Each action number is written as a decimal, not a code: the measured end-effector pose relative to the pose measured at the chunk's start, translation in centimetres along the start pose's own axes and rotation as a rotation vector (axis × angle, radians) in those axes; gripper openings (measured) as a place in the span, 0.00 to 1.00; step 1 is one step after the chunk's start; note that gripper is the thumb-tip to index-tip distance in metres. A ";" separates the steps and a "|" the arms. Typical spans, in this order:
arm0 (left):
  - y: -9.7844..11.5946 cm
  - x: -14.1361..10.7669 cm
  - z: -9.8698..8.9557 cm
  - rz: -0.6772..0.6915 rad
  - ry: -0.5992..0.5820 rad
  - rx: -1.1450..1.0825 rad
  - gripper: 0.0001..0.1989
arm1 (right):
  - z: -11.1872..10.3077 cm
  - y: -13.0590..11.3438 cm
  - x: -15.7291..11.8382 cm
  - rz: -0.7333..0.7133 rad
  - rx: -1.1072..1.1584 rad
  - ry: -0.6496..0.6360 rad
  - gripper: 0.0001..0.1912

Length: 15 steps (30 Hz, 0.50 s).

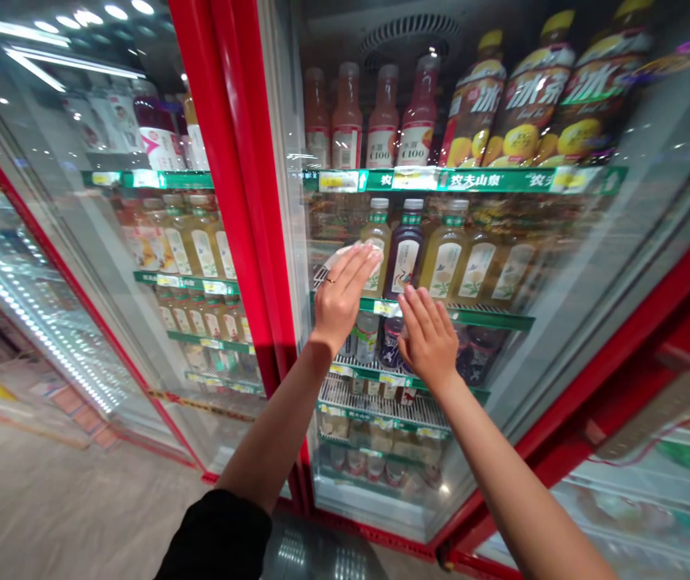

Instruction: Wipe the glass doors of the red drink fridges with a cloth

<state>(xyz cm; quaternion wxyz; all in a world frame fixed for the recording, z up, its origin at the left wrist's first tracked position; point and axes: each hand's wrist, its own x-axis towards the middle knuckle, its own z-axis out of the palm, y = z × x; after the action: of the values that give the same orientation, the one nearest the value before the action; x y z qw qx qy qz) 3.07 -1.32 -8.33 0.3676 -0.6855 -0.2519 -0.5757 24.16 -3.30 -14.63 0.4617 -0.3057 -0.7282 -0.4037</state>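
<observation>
My left hand (342, 294), with a ring on one finger, presses a thin white cloth (338, 255) against the glass door (333, 221) of a drinks fridge. Its fingers lie together over the cloth, and only the cloth's edges show. Lower and to the right, my right hand (430, 338) rests flat at the same glass, fingers stretched out and nothing in it. Behind the glass near my hands stand a dark bottle (404, 254) and a pale yellow bottle (446, 250).
Red door frames (248, 161) run on both sides of the glass. Shelves with green price strips (478, 179) hold several bottles, including large iced tea bottles (526, 105). Another fridge door (157, 217) stands at left. Grey floor (79, 515) lies below.
</observation>
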 end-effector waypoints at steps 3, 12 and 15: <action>-1.1 -0.3 -0.2 -0.101 0.145 0.048 0.33 | 0.7 -1.4 1.1 -0.062 0.047 -0.010 0.38; -0.9 -3.6 -1.3 -0.070 0.014 0.150 0.32 | 2.0 -2.3 1.0 -0.063 0.020 -0.040 0.40; -3.5 -2.5 -1.7 -0.028 0.034 0.145 0.32 | 1.9 -2.2 0.9 -0.052 0.030 -0.049 0.40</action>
<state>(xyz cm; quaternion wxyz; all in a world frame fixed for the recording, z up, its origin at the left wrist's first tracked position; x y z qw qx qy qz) -1.17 -0.39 -9.89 0.4125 -0.6437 -0.2960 -0.5726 21.20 -2.67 -14.97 0.4376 -0.2894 -0.7531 -0.3969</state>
